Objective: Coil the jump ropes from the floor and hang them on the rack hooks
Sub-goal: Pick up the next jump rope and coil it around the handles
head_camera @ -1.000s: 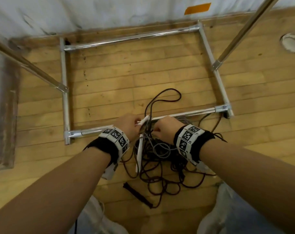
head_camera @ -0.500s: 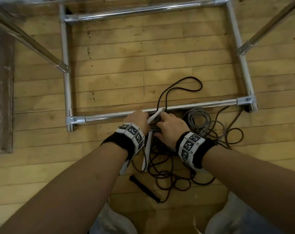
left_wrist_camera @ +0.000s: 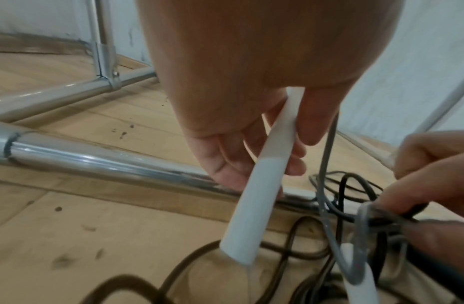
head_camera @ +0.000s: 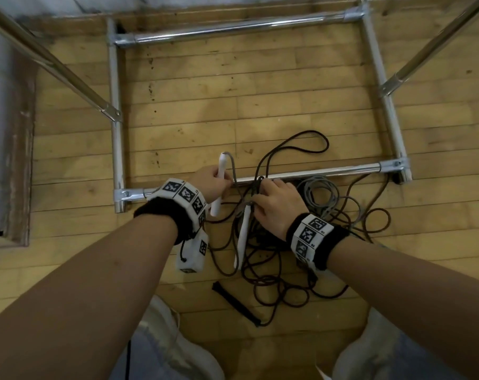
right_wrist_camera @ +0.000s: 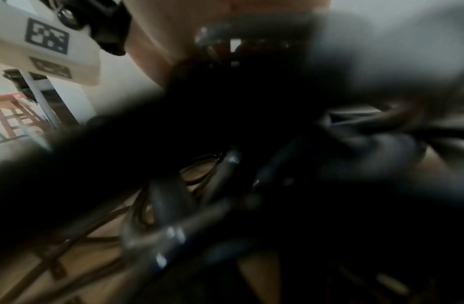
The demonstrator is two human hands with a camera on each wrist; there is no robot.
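Head view: left hand point(head_camera: 211, 182) fingers curled round white handle point(head_camera: 219, 185), lifted off floor; right hand point(head_camera: 277, 207) fingers pinch tangled cords point(head_camera: 253, 198) beside second handle point(head_camera: 242, 237).

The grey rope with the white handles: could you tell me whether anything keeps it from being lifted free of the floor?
Yes. The dark rope is tangled through the grey rope, and both cross the rack's front bar. The left hand holds one white handle; the right hand pinches the crossing cords.
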